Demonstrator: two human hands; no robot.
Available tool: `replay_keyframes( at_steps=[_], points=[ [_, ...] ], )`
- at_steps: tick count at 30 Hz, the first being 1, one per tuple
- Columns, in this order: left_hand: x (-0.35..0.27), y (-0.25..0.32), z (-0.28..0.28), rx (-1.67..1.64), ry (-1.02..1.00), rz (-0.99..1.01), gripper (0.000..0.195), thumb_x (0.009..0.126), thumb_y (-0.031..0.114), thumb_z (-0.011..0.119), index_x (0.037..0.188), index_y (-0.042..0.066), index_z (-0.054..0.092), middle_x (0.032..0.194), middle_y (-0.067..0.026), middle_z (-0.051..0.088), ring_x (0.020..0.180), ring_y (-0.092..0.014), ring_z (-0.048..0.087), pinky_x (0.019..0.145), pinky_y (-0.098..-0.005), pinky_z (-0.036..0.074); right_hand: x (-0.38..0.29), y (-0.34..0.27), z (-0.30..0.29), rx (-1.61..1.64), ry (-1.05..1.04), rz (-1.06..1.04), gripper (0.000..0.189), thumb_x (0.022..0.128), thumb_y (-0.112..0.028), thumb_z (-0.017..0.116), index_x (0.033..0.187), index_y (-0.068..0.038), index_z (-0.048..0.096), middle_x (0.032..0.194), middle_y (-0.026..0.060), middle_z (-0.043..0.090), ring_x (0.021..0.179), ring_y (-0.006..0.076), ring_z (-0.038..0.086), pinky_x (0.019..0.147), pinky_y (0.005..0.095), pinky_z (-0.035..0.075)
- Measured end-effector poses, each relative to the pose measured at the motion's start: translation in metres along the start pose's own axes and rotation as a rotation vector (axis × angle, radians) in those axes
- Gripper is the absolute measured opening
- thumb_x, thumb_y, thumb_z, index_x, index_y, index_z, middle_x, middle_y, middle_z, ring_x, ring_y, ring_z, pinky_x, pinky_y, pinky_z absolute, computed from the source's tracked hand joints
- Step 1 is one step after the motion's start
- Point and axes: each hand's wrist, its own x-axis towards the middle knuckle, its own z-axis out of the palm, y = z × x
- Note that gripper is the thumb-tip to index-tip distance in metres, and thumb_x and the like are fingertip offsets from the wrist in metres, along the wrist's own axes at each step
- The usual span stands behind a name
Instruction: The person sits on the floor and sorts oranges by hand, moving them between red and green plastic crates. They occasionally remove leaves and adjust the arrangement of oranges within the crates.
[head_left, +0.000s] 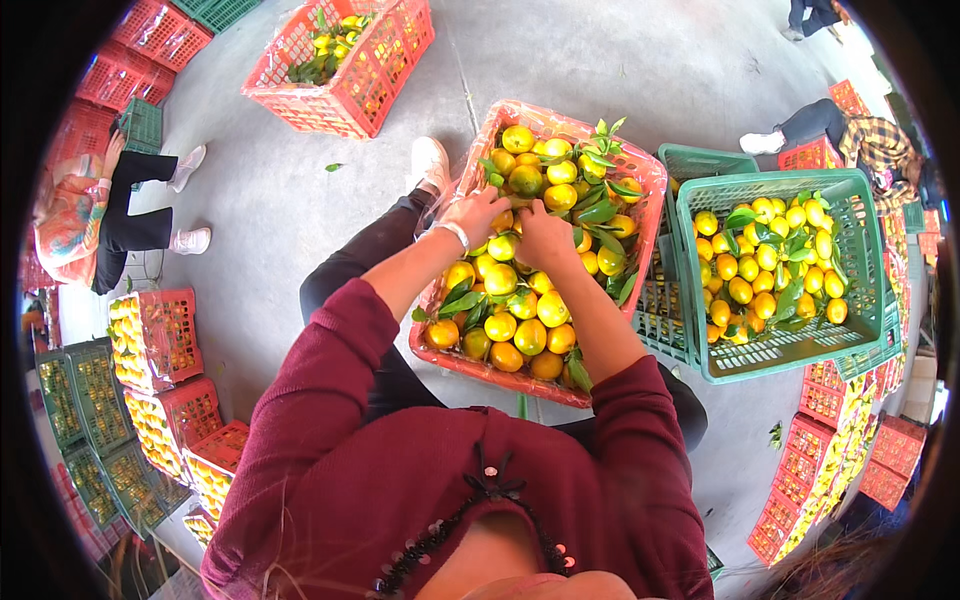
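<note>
A red plastic crate (652, 196) lined with clear film stands before me, filled with orange and yellow-green citrus fruits (500, 279) bearing some green leaves. Over its middle, my left hand (480, 217) has its fingers bent around an orange citrus fruit (502, 221), partly hidden by the fingers. My right hand (546, 234) is close beside it among the fruits, fingers curled downward; whether it holds anything is hidden. The fingertips of both hands nearly meet.
A green plastic crate (862, 247) of citrus stands to the right on other green crates. Ahead to the left is another red crate (360, 82) with fruit and leaves. Stacked full crates (176, 337) line both sides. A seated person (75, 217) is at left, another (870, 150) at right.
</note>
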Motion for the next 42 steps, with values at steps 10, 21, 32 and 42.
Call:
replay_keyframes(
  at_steps=[10, 21, 32, 42],
  points=[
    [0.071, 0.024, -0.038, 0.654, -0.575, -0.017, 0.087, 0.069, 0.062, 0.084, 0.147, 0.033, 0.056, 0.153, -0.021, 0.041, 0.135, -0.04, 0.051, 0.11, -0.0496, 0.044, -0.012, 0.004, 0.004, 0.087, 0.026, 0.073, 0.066, 0.08, -0.015, 0.075, 0.141, -0.01, 0.052, 0.138, 0.0153, 0.05, 0.097, 0.0406, 0.07, 0.083, 0.0519, 0.058],
    [0.106, 0.014, -0.068, 0.609, -0.773, 0.042, 0.103, 0.058, 0.076, 0.084, 0.151, 0.049, 0.047, 0.14, -0.0058, 0.064, 0.14, -0.037, 0.046, 0.121, -0.0482, 0.026, -0.017, 0.005, 0.006, 0.137, 0.01, 0.067, 0.071, 0.081, -0.013, 0.072, 0.148, -0.009, 0.048, 0.146, 0.0159, 0.046, 0.102, 0.0385, 0.069, 0.088, 0.0483, 0.058],
    [0.046, 0.025, -0.044, 0.819, -0.294, 0.143, 0.058, 0.074, 0.06, 0.079, 0.127, 0.037, 0.072, 0.133, -0.0104, 0.062, 0.139, -0.035, 0.046, 0.12, -0.0548, 0.023, -0.027, -0.002, 0.023, 0.138, 0.088, 0.063, 0.079, 0.076, -0.009, 0.075, 0.148, -0.003, 0.042, 0.148, 0.0201, 0.043, 0.102, 0.0375, 0.069, 0.083, 0.048, 0.06],
    [-0.045, 0.031, -0.018, 0.568, 0.309, 0.081, 0.054, 0.09, 0.032, 0.068, 0.14, 0.017, 0.055, 0.135, -0.0194, 0.057, 0.139, -0.041, 0.044, 0.124, -0.0588, 0.019, -0.062, -0.008, 0.014, 0.519, 0.313, -0.112, 0.054, 0.081, -0.012, 0.071, 0.132, -0.009, 0.056, 0.136, 0.014, 0.053, 0.097, 0.0382, 0.069, 0.084, 0.0487, 0.058]
  ],
)
